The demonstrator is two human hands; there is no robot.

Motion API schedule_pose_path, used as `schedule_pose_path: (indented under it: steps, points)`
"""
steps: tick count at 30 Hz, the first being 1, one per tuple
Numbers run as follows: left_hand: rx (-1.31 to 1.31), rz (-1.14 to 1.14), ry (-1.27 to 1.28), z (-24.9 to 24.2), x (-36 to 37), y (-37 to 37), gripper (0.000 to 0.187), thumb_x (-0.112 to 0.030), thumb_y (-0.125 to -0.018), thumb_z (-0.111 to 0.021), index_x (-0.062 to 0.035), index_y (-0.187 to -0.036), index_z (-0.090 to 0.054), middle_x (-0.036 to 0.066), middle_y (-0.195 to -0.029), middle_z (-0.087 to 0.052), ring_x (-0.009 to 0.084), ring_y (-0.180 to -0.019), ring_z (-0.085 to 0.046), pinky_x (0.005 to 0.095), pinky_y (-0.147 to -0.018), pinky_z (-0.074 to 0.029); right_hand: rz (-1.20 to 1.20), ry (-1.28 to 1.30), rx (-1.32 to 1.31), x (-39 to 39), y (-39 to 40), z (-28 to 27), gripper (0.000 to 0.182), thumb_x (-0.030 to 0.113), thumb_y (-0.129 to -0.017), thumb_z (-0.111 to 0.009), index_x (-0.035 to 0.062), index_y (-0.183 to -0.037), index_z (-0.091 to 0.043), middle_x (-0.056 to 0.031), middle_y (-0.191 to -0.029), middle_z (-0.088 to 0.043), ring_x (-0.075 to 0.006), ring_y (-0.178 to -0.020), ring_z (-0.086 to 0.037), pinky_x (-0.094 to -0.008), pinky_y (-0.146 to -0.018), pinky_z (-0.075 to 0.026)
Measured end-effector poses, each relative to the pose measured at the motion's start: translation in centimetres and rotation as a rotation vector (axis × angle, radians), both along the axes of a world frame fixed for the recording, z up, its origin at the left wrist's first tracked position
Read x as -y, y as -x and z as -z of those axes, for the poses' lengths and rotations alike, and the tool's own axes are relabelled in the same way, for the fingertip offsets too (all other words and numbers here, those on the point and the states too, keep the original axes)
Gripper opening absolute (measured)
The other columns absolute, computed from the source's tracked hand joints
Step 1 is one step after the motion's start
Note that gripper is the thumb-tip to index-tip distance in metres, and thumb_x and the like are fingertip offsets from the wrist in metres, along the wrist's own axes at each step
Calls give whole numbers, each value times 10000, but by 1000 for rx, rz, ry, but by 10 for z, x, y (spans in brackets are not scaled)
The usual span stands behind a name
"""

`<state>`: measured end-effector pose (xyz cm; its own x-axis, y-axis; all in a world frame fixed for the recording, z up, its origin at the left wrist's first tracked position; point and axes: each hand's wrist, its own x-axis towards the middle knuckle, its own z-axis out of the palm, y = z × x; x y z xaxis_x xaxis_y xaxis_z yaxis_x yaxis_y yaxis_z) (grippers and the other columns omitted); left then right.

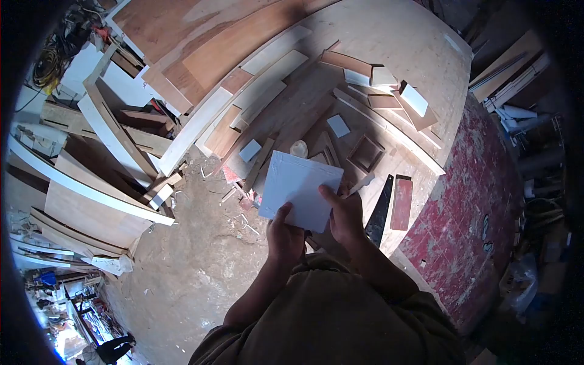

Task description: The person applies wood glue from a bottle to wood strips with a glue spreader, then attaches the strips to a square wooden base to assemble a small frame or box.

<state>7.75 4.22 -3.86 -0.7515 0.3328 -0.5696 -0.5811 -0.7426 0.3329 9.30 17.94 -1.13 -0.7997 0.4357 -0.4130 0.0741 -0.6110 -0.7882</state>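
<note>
A flat white square panel (301,182) is held out in front of my body, tilted in the view. My left hand (285,236) grips its lower left edge, the thumb lying on the face. On the right edge, my right hand (342,213) has its thumb on top; the fingers of both hands are hidden beneath. Beyond the panel, a small round pale object (298,148) and a small white block (338,126) lie on the workbench. A black saw blade (380,210) rests to the right of my right hand, beside a reddish wooden block (401,202).
A small square wooden frame (365,153) lies on the wooden workbench (420,55) among boards and offcuts. Long wooden strips (201,125) run along its left side. Curved white-edged pieces (91,191) stand at left. Scraps litter the floor (194,267). A worn red surface (462,231) is at right.
</note>
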Motion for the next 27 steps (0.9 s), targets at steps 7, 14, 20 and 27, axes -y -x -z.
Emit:
schedule_pose_path:
  steps: [7, 14, 20, 27]
  points:
    - [-40, -172, 66, 26, 63, 40, 393, -106, -913, -575, 57, -1261, -492, 161, -1188, -599, 276, -1115, -603, 390, -949, -503, -302, -741, 293, -81, 41, 73, 272, 255, -907, -662, 72, -943, -463, -15, -754, -508, -98, -655, -556, -277, -489, -477]
    - [-70, -243, 181, 25, 86, 64, 429, -112, -903, -600, 53, -1278, -476, 156, -1220, -582, 266, -1147, -583, 382, -980, -485, -440, -1376, 297, -108, 89, 200, 298, 288, -911, -584, 0, -959, -523, -148, -770, -588, -310, -744, -621, -469, -734, -504]
    - [-58, -264, 197, 18, 84, 76, 455, -93, -899, -596, 45, -1308, -451, 162, -1228, -571, 291, -1145, -585, 401, -973, -500, -444, -1627, 149, -75, 145, 141, 176, 189, -872, -616, 16, -899, -637, -199, -835, -666, -387, -831, -657, -468, -736, -530]
    - [-26, -236, 231, 8, 85, 86, 457, -134, -906, -586, 77, -1292, -461, 199, -1284, -550, 321, -1202, -550, 435, -1045, -442, -560, -1606, 286, -61, 176, 138, 147, 167, -823, -687, 36, -885, -667, -183, -860, -680, -362, -859, -669, -460, -759, -532]
